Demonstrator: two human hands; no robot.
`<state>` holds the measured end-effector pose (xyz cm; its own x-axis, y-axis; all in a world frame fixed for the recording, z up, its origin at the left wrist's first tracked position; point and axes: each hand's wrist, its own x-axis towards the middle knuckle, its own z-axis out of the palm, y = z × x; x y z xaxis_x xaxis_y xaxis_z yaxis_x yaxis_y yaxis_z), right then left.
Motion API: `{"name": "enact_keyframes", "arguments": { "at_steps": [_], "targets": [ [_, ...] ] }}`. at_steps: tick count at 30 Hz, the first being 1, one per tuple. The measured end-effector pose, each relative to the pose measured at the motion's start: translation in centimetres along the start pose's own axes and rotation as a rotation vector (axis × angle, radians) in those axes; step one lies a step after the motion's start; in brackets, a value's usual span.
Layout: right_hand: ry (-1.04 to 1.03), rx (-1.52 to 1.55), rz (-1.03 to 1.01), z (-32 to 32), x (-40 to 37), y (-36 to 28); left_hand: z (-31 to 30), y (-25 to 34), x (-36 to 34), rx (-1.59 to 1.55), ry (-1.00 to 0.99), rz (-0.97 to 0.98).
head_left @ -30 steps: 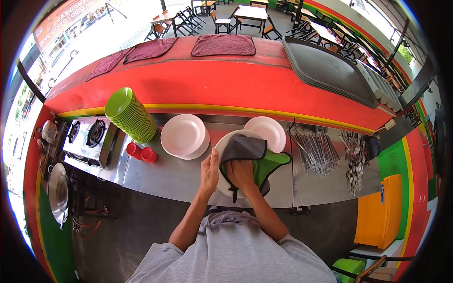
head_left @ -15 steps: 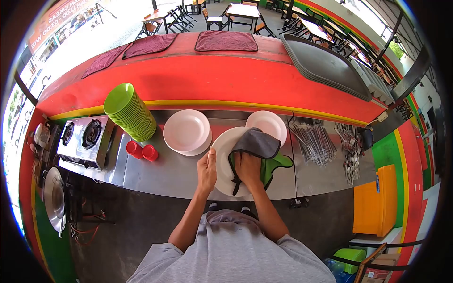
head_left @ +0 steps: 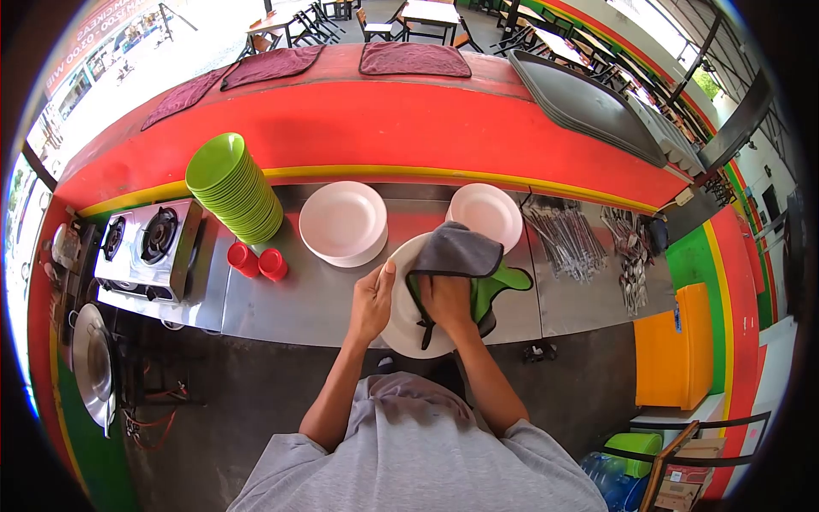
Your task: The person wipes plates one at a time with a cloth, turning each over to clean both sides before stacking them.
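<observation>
My left hand (head_left: 372,300) grips the left rim of a white plate (head_left: 403,317), thumb on top, holding it tilted above the counter's front edge. Pressed against the plate's face, my right hand (head_left: 445,300) is closed on a cloth (head_left: 459,249), grey on one side and green on the other. The cloth hides part of that hand and the plate's right side. Behind the left hand sits a stack of white plates (head_left: 343,224). A smaller stack of white plates (head_left: 486,217) lies just beyond the cloth.
On the steel counter (head_left: 281,316) stand green bowls (head_left: 235,192) in a tall stack, two red cups (head_left: 272,264) and a gas stove (head_left: 153,247). Forks (head_left: 567,243) and spoons (head_left: 633,264) lie at right. Grey trays (head_left: 589,111) rest on the red ledge.
The view has shifted slightly, so the counter appears higher. The plate has tilted more and looks narrower, while both hands keep their hold on the plate and the cloth.
</observation>
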<state>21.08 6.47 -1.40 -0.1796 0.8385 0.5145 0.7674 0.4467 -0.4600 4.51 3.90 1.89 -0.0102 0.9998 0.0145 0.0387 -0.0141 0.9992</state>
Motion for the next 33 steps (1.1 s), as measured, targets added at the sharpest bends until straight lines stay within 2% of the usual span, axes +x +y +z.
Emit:
{"name": "enact_keyframes", "arguments": {
  "at_steps": [4, 5, 8, 11, 14, 15, 18, 20, 28, 33],
  "targets": [
    [0.044, -0.054, 0.084, -0.5, -0.5, -0.2, -1.4, 0.3, -0.7, 0.035, 0.056, 0.017],
    [0.146, -0.127, 0.015, -0.6, -0.5, -0.4, -1.8, 0.3, -0.8, 0.051, 0.069, 0.020],
    [0.142, -0.138, 0.039, -0.5, -1.1, -0.7, -2.6, -1.3, -0.4, -0.001, 0.138, 0.048],
    [0.034, -0.047, 0.207, 0.6, -2.9, 0.4, -3.6, -1.7, -0.6, -0.054, 0.218, 0.082],
    [0.198, 0.163, 0.253, 1.2, -3.7, 1.0, -4.0, -2.0, -0.2, -0.214, 0.274, 0.090],
    [0.156, 0.155, 0.274, 1.1, -4.0, 1.2, -4.1, -2.1, -0.1, -0.208, 0.271, 0.081],
    [0.209, 0.189, 0.239, 0.8, -4.2, 1.1, -4.2, -2.2, -0.2, -0.195, 0.263, 0.071],
    [0.206, 0.224, 0.293, 0.7, -4.4, 1.5, -4.0, -2.1, -0.1, -0.197, 0.263, 0.082],
    [0.260, 0.375, 0.380, -0.9, -3.4, 1.2, -4.9, -0.8, 0.2, -0.044, 0.083, 0.001],
    [0.199, 0.318, 0.304, -2.1, -2.2, 0.9, -4.9, 0.9, -0.1, 0.056, -0.042, -0.010]
  ]
}}
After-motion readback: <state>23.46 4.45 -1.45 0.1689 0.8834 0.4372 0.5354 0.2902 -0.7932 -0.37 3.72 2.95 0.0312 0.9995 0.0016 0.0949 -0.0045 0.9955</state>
